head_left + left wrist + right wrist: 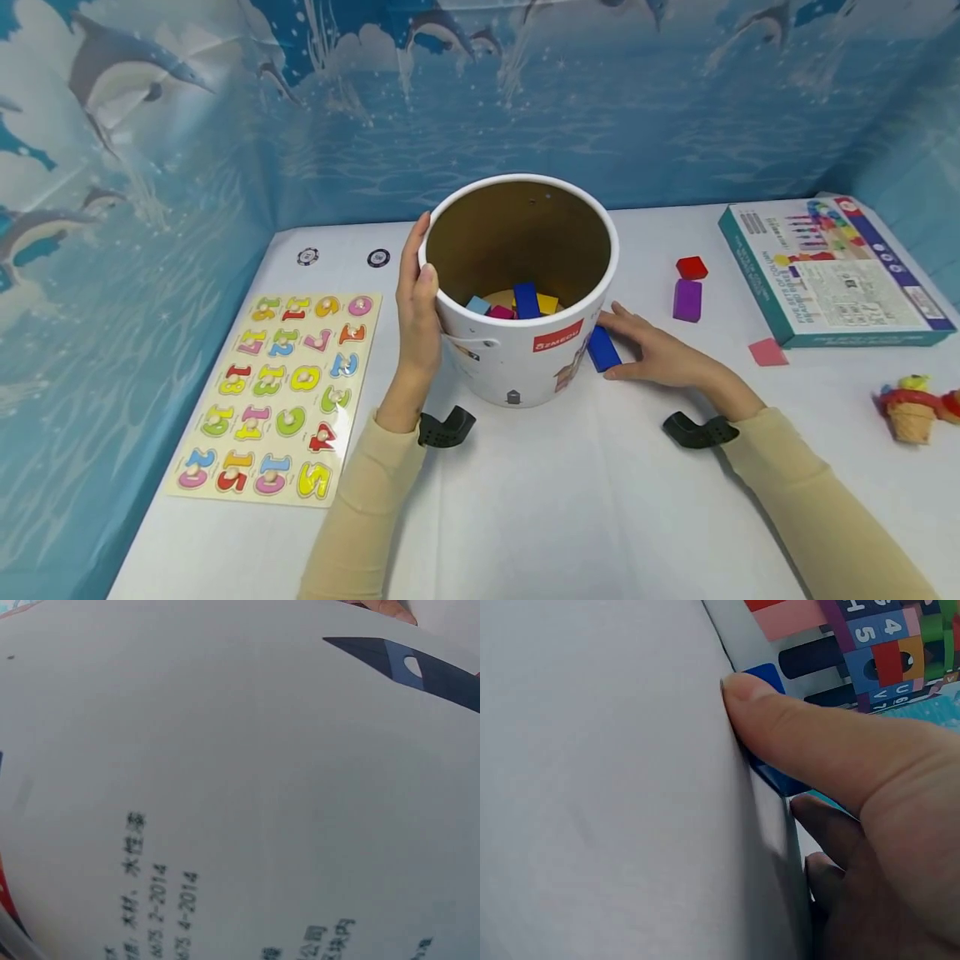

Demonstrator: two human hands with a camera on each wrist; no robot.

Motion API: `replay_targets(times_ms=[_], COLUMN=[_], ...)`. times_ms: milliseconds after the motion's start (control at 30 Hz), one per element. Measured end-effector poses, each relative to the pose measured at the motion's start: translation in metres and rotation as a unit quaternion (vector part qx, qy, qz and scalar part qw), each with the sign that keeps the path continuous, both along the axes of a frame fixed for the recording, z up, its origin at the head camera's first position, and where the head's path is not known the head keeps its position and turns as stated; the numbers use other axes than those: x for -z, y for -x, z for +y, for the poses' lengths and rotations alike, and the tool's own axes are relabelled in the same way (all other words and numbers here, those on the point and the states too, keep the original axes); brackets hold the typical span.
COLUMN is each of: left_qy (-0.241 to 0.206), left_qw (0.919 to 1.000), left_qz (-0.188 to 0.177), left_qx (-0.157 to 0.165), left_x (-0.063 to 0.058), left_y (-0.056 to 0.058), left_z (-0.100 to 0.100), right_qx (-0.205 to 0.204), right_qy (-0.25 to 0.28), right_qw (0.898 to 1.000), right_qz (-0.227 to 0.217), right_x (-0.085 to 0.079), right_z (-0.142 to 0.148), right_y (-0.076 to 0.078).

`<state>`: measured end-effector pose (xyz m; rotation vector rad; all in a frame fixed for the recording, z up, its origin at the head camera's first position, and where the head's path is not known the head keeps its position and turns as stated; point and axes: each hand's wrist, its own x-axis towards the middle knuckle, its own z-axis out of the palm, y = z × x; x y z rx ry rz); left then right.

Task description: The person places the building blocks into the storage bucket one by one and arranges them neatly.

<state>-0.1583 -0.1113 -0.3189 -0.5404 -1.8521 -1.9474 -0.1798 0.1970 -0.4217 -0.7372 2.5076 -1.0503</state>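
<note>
A large white bucket with printed pictures stands before me, blocks lying inside on its bottom. Against its left side my left hand rests with fingers fairly straight, fingertips and thumb at the rim. On the table just right of the bucket is a blue rectangular block. My right hand pinches this block between thumb and fingers; in the right wrist view the thumb lies across the blue block. Inside the bucket a blue block, a yellow block and a light blue block show.
A number puzzle board lies at left, with two round chips behind it. Toward the right are a red block, a purple block, a pink piece, a teal-edged box and a toy ice-cream cone.
</note>
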Motion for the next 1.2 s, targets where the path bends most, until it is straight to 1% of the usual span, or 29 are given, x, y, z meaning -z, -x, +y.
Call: replay_targets(times_ms=[133,233,367,433,500,600,667,700,733,800,833,900,933,967,1000,1033,1067,1100,1167,1200], left_qy=[0.005,0.007,0.007,0.007,0.007,0.006,0.006,0.006,0.007,0.007,0.008,0.008,0.008,0.008,0.007,0.008,0.007,0.007,0.008,0.008], left_qw=[1.0000,1.0000,1.0000,1.0000,1.0000,1.0000,1.0000,1.0000,0.9999,0.9999,0.9999,0.9999,0.9999,0.9999,0.9999,0.9999,0.9999,0.9999,0.9999,0.9999], left_qz=[0.006,0.002,-0.002,-0.003,-0.001,0.002,0.003,0.002,0.001,0.000,-0.002,0.000,0.000,0.000,0.001,0.001,0.002,0.001,0.000,-0.001], left_qx=[-0.005,-0.004,-0.004,-0.005,-0.005,-0.003,-0.004,-0.005,-0.007,-0.010,-0.011,-0.012,-0.012,-0.011,-0.010,-0.010,-0.009,-0.009,-0.009,-0.010], left_x=[0.005,0.007,0.007,0.007,0.006,0.005,0.004,0.004,0.004,0.004,0.004,0.005,0.005,0.006,0.006,0.007,0.007,0.007,0.007,0.006], left_y=[0.005,0.006,0.005,0.004,0.003,0.003,0.003,0.003,0.003,0.003,0.003,0.004,0.004,0.004,0.005,0.005,0.005,0.005,0.005,0.004], left_z=[-0.001,-0.001,-0.001,0.000,0.000,0.000,0.000,0.000,0.000,0.000,-0.001,-0.001,-0.001,-0.001,-0.001,-0.001,-0.001,-0.001,-0.001,-0.001], right_qx=[0.008,0.003,-0.013,-0.032,-0.054,-0.110,-0.153,-0.181,-0.211,-0.261,-0.286,-0.324,-0.327,-0.321,-0.306,-0.287,-0.256,-0.221,-0.153,-0.122], right_qy=[0.008,0.005,-0.019,-0.031,-0.040,-0.015,0.023,0.056,0.091,0.162,0.204,0.285,0.316,0.343,0.363,0.380,0.384,0.384,0.361,0.346], right_qw=[1.000,1.000,0.999,0.998,0.996,0.991,0.984,0.978,0.969,0.947,0.931,0.896,0.885,0.877,0.873,0.872,0.879,0.888,0.912,0.921], right_qz=[0.006,0.005,-0.023,-0.037,-0.053,-0.068,-0.085,-0.090,-0.093,-0.097,-0.097,-0.099,-0.103,-0.106,-0.109,-0.112,-0.116,-0.122,-0.125,-0.130], right_x=[0.000,-0.001,-0.010,-0.019,-0.031,-0.055,-0.076,-0.086,-0.096,-0.116,-0.125,-0.142,-0.151,-0.159,-0.167,-0.175,-0.182,-0.189,-0.199,-0.202], right_z=[0.001,0.003,0.007,0.010,0.014,0.016,0.016,0.015,0.013,0.009,0.005,-0.005,-0.010,-0.017,-0.024,-0.031,-0.039,-0.046,-0.060,-0.067], right_y=[-0.003,-0.007,-0.014,-0.018,-0.023,-0.031,-0.035,-0.036,-0.036,-0.035,-0.032,-0.025,-0.022,-0.018,-0.015,-0.011,-0.009,-0.005,0.002,0.006])
